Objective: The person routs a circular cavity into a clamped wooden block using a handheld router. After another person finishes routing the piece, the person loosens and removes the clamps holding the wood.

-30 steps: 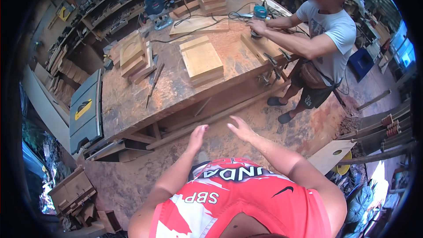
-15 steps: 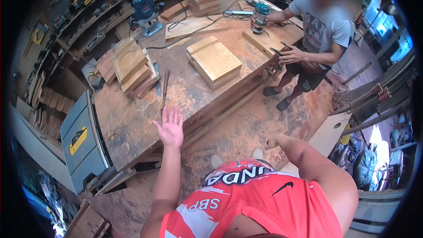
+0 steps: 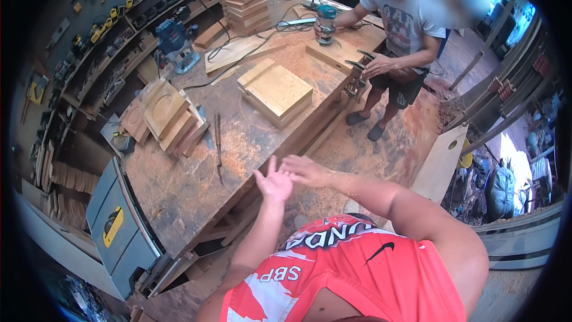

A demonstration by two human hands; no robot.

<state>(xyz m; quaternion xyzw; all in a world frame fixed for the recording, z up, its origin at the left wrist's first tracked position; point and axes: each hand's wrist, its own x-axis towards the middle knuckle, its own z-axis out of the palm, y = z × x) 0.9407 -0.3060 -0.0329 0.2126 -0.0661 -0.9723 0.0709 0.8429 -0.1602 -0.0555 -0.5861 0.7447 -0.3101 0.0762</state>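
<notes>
My left hand [image 3: 274, 182] is raised palm up with fingers apart, just off the near edge of the sawdust-covered workbench [image 3: 179, 203]. My right hand [image 3: 307, 170] is stretched out beside it, fingertips crossing the left fingers; whether they touch I cannot tell. Both hold nothing. On the bench beyond them lie thin metal tools [image 3: 218, 152], a stack of pale boards [image 3: 274, 89] and tilted blocks with oval recesses [image 3: 164, 110].
A co-worker [image 3: 396, 33] at the right grips a teal router [image 3: 325, 24] and reaches toward clamps [image 3: 360, 74]. A blue router [image 3: 170, 39] and tall board stack [image 3: 241, 0] stand behind. Table saw [image 3: 116, 220] at left; leaning board [image 3: 435, 167] at right.
My left hand has moved right, and my right hand has risen to meet it. The view has shifted slightly. The co-worker has straightened and moved a hand from the router down to the clamps.
</notes>
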